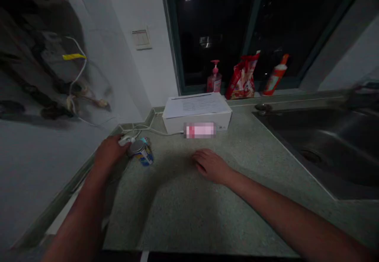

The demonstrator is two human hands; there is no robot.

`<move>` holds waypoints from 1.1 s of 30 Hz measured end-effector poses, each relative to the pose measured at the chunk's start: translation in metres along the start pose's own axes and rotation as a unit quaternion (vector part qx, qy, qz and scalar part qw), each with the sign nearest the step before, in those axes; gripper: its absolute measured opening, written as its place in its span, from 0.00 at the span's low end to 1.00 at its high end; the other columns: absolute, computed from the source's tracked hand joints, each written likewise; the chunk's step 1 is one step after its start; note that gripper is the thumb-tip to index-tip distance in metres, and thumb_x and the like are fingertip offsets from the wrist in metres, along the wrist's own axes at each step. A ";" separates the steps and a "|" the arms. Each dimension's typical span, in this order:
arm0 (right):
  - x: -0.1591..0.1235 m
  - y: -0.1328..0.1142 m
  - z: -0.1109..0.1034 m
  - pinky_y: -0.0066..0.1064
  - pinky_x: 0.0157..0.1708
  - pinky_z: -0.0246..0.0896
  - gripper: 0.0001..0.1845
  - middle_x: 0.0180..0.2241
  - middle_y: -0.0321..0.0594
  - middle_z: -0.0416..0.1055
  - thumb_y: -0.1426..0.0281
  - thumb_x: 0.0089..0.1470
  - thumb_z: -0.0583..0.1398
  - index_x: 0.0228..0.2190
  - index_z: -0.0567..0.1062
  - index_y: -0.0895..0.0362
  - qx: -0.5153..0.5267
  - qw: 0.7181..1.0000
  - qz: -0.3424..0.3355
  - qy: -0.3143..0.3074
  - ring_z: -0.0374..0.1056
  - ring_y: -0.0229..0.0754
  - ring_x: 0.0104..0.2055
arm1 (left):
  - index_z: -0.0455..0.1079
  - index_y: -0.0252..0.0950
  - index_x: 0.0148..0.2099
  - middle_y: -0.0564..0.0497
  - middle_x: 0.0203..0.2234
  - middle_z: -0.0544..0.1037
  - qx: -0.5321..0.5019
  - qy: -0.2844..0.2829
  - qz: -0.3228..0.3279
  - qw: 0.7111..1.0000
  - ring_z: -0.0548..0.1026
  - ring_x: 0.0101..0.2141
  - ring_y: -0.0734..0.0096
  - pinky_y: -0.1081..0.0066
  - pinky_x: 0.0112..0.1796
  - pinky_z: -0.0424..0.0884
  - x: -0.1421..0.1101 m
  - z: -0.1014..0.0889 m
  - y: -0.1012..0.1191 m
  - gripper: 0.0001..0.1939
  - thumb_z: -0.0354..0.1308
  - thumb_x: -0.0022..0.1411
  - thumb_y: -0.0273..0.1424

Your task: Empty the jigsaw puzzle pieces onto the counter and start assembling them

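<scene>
At the left edge of the counter, my left hand (pixel 111 151) has its thumb and fingers around a white plug-like piece (pixel 127 139) with a cord; the fingers are partly hidden. Just right of that hand stands a small can (pixel 143 153) with a grey lid and a blue and yellow label. My right hand (pixel 211 165) rests on the green speckled counter (pixel 177 210), loosely curled, thumb apart from the fingers, holding nothing visible. Beyond it, a blurred-out pink and white device (pixel 200 130) sits against a white box (pixel 174 125), joined to a white cable (pixel 160 131).
Papers (pixel 198 104) lie on the box. On the window sill stand a pink pump bottle (pixel 214 78), a red bag (pixel 242 78) and an orange-capped bottle (pixel 276 76). A steel sink (pixel 331 155) is at right. Dark pipes (pixel 35 84) and a loose wire hang at left.
</scene>
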State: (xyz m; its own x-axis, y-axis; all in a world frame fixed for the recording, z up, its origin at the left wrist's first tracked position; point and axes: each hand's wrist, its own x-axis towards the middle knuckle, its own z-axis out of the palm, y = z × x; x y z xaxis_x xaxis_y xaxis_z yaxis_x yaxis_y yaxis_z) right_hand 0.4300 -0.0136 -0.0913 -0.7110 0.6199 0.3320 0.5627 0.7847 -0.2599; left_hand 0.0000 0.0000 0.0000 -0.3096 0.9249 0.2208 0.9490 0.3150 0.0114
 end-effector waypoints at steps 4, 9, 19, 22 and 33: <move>-0.002 0.001 0.000 0.50 0.66 0.63 0.19 0.55 0.53 0.80 0.75 0.66 0.58 0.56 0.79 0.62 0.004 1.000 0.001 0.001 0.72 0.54 0.61 | 0.77 0.36 0.64 0.36 0.58 0.82 -0.013 -0.094 0.028 0.995 0.80 0.56 0.42 0.57 0.51 0.77 0.005 0.003 -0.004 0.29 0.57 0.64 0.40; -0.001 -0.001 -0.002 0.50 0.66 0.64 0.19 0.54 0.53 0.80 0.75 0.66 0.58 0.55 0.79 0.62 0.010 1.000 0.002 0.000 0.72 0.54 0.60 | 0.79 0.38 0.58 0.42 0.52 0.86 -0.106 -0.160 0.065 0.979 0.84 0.49 0.49 0.65 0.44 0.78 0.000 0.012 -0.006 0.27 0.54 0.62 0.42; 0.002 -0.001 0.000 0.50 0.66 0.62 0.17 0.53 0.52 0.80 0.75 0.67 0.59 0.54 0.80 0.61 0.014 1.000 -0.001 0.000 0.72 0.53 0.60 | 0.78 0.36 0.58 0.40 0.54 0.84 -0.221 -0.152 0.166 0.949 0.82 0.53 0.40 0.54 0.57 0.75 -0.028 0.021 -0.013 0.34 0.63 0.55 0.51; 0.002 -0.002 0.001 0.50 0.66 0.62 0.17 0.53 0.52 0.80 0.75 0.67 0.59 0.54 0.80 0.61 0.010 1.000 0.003 0.000 0.72 0.53 0.59 | 0.77 0.36 0.58 0.38 0.53 0.84 -0.217 -0.114 0.154 0.957 0.83 0.50 0.40 0.54 0.52 0.78 -0.024 0.021 -0.014 0.35 0.63 0.54 0.51; 0.003 -0.003 0.000 0.50 0.66 0.62 0.18 0.54 0.53 0.80 0.74 0.67 0.59 0.55 0.80 0.61 0.007 1.000 0.006 -0.002 0.72 0.54 0.60 | 0.73 0.35 0.64 0.40 0.54 0.83 -0.177 -0.014 0.111 0.978 0.83 0.47 0.47 0.58 0.50 0.78 0.021 -0.024 0.021 0.42 0.62 0.56 0.57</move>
State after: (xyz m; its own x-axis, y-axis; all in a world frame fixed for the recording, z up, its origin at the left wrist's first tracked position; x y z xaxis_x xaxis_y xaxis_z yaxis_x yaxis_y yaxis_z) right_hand 0.4265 -0.0143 -0.0895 -0.7066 0.6289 0.3245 0.5648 0.7774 -0.2768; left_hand 0.0148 0.0206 0.0283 -0.0913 0.9691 0.2290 0.9525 0.0178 0.3041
